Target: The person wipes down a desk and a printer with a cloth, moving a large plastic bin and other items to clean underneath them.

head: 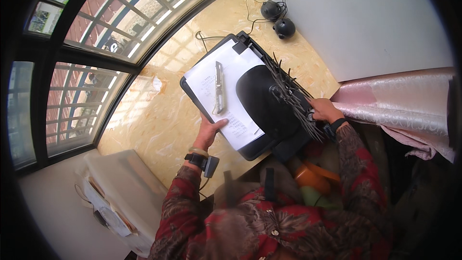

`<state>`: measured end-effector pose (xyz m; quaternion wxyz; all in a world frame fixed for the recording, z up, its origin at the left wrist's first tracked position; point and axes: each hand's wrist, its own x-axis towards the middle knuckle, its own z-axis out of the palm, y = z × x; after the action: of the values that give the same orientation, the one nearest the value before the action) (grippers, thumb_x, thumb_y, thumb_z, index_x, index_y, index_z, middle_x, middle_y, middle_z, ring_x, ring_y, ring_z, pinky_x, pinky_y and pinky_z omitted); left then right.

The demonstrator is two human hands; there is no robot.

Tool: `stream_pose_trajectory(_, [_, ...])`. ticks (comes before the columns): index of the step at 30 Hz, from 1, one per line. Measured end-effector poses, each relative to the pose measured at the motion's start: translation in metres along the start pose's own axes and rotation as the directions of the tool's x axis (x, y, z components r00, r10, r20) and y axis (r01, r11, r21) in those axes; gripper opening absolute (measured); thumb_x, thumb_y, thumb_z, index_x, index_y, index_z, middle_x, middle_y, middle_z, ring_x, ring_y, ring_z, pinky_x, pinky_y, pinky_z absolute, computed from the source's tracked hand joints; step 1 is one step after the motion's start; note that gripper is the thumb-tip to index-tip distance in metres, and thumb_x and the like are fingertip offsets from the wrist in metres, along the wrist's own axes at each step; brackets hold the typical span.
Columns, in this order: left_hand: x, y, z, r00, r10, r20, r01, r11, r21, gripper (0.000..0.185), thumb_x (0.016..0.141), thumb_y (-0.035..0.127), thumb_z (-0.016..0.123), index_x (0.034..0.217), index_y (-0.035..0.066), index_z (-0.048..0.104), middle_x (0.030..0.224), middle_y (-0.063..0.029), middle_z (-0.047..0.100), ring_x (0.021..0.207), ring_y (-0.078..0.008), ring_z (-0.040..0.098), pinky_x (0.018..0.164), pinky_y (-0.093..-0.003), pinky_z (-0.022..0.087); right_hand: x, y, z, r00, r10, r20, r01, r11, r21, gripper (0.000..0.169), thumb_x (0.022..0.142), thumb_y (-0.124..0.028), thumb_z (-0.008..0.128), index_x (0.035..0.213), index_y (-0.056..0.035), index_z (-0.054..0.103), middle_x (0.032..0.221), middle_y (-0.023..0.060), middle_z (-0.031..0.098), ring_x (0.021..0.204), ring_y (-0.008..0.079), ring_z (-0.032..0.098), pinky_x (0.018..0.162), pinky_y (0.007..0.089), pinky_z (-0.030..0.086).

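A black flat-topped device (249, 151), perhaps a printer, lies tilted at the near edge of the marbled tabletop. On it rest white printed sheets (242, 86), with a utility knife (218, 86) on top. A black rounded object (267, 101) covers part of the paper, and a bundle of dark cables or ties (292, 101) runs along the right side. My left hand (209, 128) grips the device's left edge, thumb over the paper. At its right edge, my right hand (323, 110) holds on near the bundle's lower end; its fingertips are partly hidden.
Two small black round speakers (278, 18) with a thin cable stand at the back right. A barred window (119, 18) borders the left side. A covered box-like object (126, 177) is at lower left, and a pink curtain or cloth (397, 101) is at right.
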<state>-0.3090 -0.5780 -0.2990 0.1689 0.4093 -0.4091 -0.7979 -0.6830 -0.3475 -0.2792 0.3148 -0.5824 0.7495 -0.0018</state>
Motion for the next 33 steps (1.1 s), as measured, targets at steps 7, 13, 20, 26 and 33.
stream_pose_trajectory(7, [0.006,0.004,0.004,1.000,-0.012,-0.006,0.012,1.000,-0.015,0.085,0.070,-0.005,0.072,0.137,0.010,0.023,0.130,-0.0116,0.045,0.118,-0.0279,0.050,0.096,-0.0411,0.049,-0.009,-0.001,0.000,0.998,0.050,-0.028,-0.050,0.999,0.008,0.059,0.066,-0.014,0.059,0.124,-0.0140,0.050,0.084,0.0218,0.064,0.082,0.0426,0.061,0.070,0.0494,0.048])
stream_pose_trajectory(13, [0.016,-0.002,0.015,0.999,0.030,-0.023,-0.032,0.995,-0.089,0.074,0.073,-0.008,0.069,0.135,0.007,0.032,0.125,-0.0104,0.051,0.113,-0.0269,0.055,0.096,-0.0403,0.048,-0.015,-0.007,-0.009,0.993,0.113,-0.043,-0.112,0.993,0.021,0.080,0.063,-0.013,0.058,0.141,-0.0211,0.040,0.084,0.0206,0.064,0.082,0.0414,0.061,0.070,0.0477,0.049])
stream_pose_trajectory(20, [0.025,-0.008,0.051,1.000,0.014,0.008,-0.013,0.990,-0.139,0.087,0.072,-0.011,0.068,0.140,0.012,0.019,0.134,-0.0121,0.039,0.120,-0.0275,0.047,0.099,-0.0393,0.046,-0.025,0.009,-0.035,0.978,0.090,-0.190,-0.074,0.993,0.090,0.055,0.069,-0.011,0.056,0.124,-0.0109,0.056,0.086,0.0229,0.061,0.081,0.0390,0.061,0.068,0.0410,0.048])
stream_pose_trajectory(26, [0.039,-0.012,0.087,0.998,0.038,0.043,-0.031,0.989,-0.148,0.080,0.074,-0.007,0.068,0.138,0.011,0.023,0.130,-0.0115,0.043,0.116,-0.0269,0.050,0.096,-0.0408,0.048,-0.030,0.054,-0.036,0.964,0.210,-0.164,-0.197,0.976,0.093,0.057,0.073,-0.012,0.063,0.129,-0.0140,0.051,0.089,0.0183,0.064,0.090,0.0386,0.061,0.076,0.0461,0.049])
stream_pose_trajectory(33, [0.050,-0.024,0.114,0.998,0.027,0.054,-0.018,0.986,-0.165,0.086,0.075,-0.005,0.069,0.140,0.014,0.016,0.133,-0.0108,0.038,0.119,-0.0278,0.047,0.097,-0.0431,0.047,-0.031,0.101,-0.035,0.951,0.207,-0.228,-0.186,0.976,0.109,0.051,0.078,-0.011,0.059,0.128,-0.0147,0.051,0.096,0.0202,0.061,0.089,0.0393,0.059,0.076,0.0472,0.048])
